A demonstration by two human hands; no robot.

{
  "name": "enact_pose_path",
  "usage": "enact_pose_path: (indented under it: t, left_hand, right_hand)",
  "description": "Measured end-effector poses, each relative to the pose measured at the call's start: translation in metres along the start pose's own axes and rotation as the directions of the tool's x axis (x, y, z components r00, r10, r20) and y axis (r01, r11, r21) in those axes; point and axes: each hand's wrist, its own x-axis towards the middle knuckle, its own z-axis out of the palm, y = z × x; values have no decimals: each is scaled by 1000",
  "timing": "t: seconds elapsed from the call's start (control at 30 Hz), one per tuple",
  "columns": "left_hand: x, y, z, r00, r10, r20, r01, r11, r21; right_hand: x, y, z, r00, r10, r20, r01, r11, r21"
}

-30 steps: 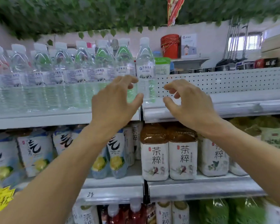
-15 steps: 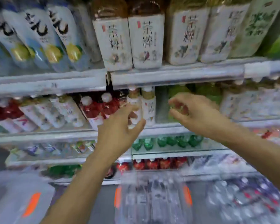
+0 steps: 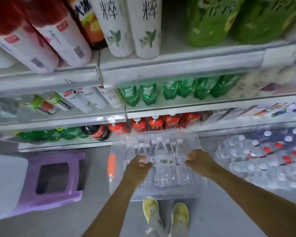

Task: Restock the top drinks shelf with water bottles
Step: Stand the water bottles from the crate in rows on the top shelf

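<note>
An opened pack of clear water bottles [image 3: 162,161] stands on the floor in front of my feet, below the lowest shelf. My left hand [image 3: 138,164] reaches down to its left side, fingers curled round the neck of one bottle [image 3: 142,150]. At the right side my right hand [image 3: 199,160] curls round another bottle [image 3: 180,149]. Both bottles still stand among the others in the pack. The top drinks shelf is out of view.
A purple plastic stool [image 3: 55,178] and a white container [image 3: 5,185] stand on the floor to the left. More wrapped water packs [image 3: 263,159] lie to the right. Shelf edges [image 3: 161,71] with tea, green and red drinks overhang in front.
My view has swung from the top shelf down to the floor. Both hands dropped from shelf height, open, to the pack and closed on bottles.
</note>
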Motion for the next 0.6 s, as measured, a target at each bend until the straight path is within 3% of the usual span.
enact_pose_path:
  t: [0.17,0.33,0.47,0.6]
  left_hand:
    - [72,-31,69,1000,-13,15,12,999,44]
    - [113,-51,109,997,66,-32,-59,982,177]
    - [123,-56,119,989,139,-44,-124,959,253]
    - [130,-55,118,995,99,-12,-93,962,255]
  right_hand:
    - [70,43,68,974,225,13,-224,974,-13]
    - [121,47,114,944,327,-47,-319,939,130]
    - [132,52,135,914,376,-155,-365,926,96]
    - [133,47,133,907,378,-184,-376,925,48]
